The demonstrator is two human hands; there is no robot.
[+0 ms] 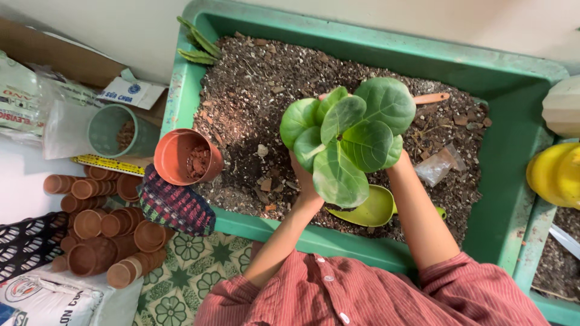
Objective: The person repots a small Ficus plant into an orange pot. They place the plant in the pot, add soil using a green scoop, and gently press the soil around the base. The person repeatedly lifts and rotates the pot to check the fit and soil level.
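You've got the leafy plant (350,136) up over the middle of the green soil tray (519,115), your left hand (304,175) and right hand (400,162) both tucked under the foliage; whether either grip is closed on it, I cannot tell, the leaves hide your fingers. Those broad leaves look soft and easily torn, so I'd hold low at the stem base or root ball, never the leaves.

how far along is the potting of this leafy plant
Done: the green tray holds loose soil mix, and a brown pot with a little soil leans on its rim. In hand: left hand and right hand hold the plant over the soil; its base is hidden by leaves. Left: whether it is potted cannot be seen; the scoop lies idle.
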